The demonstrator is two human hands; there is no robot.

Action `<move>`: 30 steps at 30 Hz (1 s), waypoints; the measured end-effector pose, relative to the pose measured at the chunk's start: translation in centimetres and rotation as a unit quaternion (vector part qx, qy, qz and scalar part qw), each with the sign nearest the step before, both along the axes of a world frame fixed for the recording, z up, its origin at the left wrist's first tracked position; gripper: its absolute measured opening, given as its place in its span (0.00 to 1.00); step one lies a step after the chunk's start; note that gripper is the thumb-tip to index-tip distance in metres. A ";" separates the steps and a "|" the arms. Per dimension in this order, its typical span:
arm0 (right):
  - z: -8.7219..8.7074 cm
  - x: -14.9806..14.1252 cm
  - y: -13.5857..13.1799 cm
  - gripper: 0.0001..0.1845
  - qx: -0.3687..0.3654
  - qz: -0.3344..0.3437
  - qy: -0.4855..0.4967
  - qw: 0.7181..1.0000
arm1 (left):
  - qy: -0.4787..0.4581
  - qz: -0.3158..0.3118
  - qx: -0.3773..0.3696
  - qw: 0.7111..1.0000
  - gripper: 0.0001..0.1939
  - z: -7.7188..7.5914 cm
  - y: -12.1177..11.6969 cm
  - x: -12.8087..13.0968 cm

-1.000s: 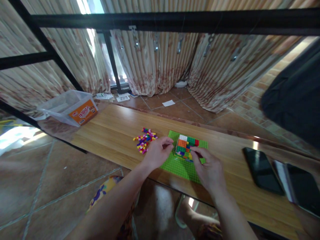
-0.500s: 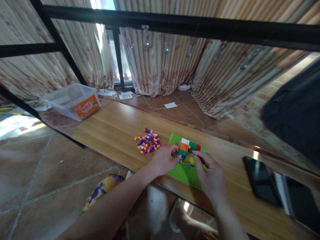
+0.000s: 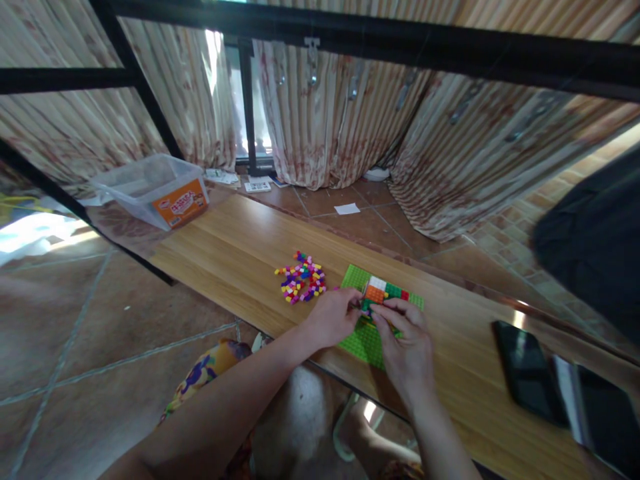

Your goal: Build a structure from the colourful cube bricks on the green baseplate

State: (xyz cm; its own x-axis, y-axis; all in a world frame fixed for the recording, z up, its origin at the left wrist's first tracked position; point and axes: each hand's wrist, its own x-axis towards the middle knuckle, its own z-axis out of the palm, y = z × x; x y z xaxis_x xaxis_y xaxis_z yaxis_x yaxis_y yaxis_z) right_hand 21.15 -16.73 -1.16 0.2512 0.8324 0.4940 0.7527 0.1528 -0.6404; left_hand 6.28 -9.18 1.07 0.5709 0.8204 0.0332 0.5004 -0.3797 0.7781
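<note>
A green baseplate (image 3: 364, 344) lies on the wooden table, bearing a small structure of building bricks (image 3: 376, 292) in white, orange, green and red. At the structure's left side, my left hand (image 3: 336, 319) has its fingers curled against the bricks; whether it grips one is hidden. My right hand (image 3: 407, 340) reaches over the front of the structure, thumb and index finger pinched together at the bricks. What lies between those fingertips is too small to make out. Left of the plate is a loose pile of small colourful bricks (image 3: 303, 277).
A clear plastic box (image 3: 145, 190) with an orange label stands at the table's far left end. On the right lie a black phone (image 3: 529, 373) and another dark flat object (image 3: 607, 413). A black metal bar (image 3: 380, 40) crosses above, before striped curtains (image 3: 340, 127).
My right hand has moved left across the brick structure, closer to my left hand, covering more of its front. My left hand stays at the structure's left side. The view has shifted slightly.
</note>
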 end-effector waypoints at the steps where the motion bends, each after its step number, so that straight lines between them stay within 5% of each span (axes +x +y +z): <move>1: -0.1 0.1 0.0 0.11 -0.001 -0.005 0.003 1.000 | 0.003 0.000 0.002 1.000 0.13 0.0 0.0 0.0; 30: -1.3 0.2 0.8 0.10 0.018 -0.031 0.000 0.999 | 0.008 0.019 0.014 1.000 0.14 -0.5 -0.2 0.6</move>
